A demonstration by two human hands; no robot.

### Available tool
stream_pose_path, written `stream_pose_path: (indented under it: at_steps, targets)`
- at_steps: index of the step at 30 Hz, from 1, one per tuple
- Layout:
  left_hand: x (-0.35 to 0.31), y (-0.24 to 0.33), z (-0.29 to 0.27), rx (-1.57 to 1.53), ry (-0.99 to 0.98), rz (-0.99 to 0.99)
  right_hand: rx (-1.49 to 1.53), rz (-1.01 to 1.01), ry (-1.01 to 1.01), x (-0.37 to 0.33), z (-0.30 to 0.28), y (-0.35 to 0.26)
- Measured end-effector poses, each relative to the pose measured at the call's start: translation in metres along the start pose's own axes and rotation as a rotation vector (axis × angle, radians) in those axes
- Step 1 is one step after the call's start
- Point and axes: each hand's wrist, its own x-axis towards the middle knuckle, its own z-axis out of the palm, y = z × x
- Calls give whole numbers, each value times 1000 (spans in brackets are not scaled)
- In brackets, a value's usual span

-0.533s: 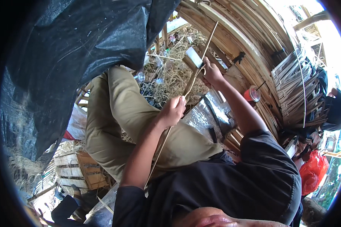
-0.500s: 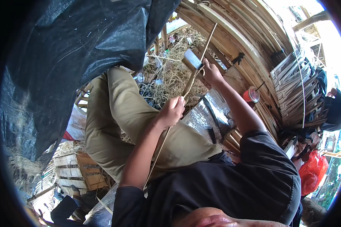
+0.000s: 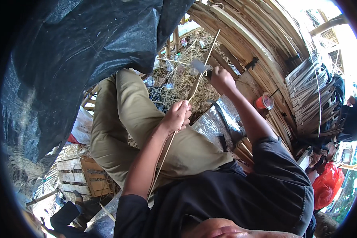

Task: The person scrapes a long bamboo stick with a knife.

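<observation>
My left hand (image 3: pixel 177 116) is closed round a long, thin bamboo strip (image 3: pixel 162 159), over my raised thigh. One end of the strip runs back along my left forearm; the other slants up past the blade to a far tip. My right hand (image 3: pixel 222 81) grips the dark handle of a broad-bladed knife (image 3: pixel 198 66). Its short, wide metal blade is smeared by motion and crosses the strip beyond my left hand. A small pale curl shows on the strip beside the blade. Whether the edge is cutting in, I cannot tell.
Stacked bamboo slats (image 3: pixel 261 43) line the far right, with a red cup (image 3: pixel 264 101) and straw beside them. Shavings (image 3: pixel 200 90) litter the ground ahead. Black plastic sheeting (image 3: pixel 87 47) hangs at left. A slatted crate (image 3: pixel 83 177) stands lower left, a red bag (image 3: pixel 328 185) at right.
The strip's far tip has swung left and down a little. The blade has turned from sharp to blurred. My left hand has shifted slightly left and still grips the strip.
</observation>
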Motion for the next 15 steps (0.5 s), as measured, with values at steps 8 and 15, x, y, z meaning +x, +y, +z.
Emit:
stream_pose_path:
  at_steps: [8, 15]
  targets:
    - [2, 0, -2, -18, 1, -57, -185, -215, 125, -11, -7, -19]
    - [-4, 6, -1, -85, -65, -72, 75, -138, -2, -31, -3, -12]
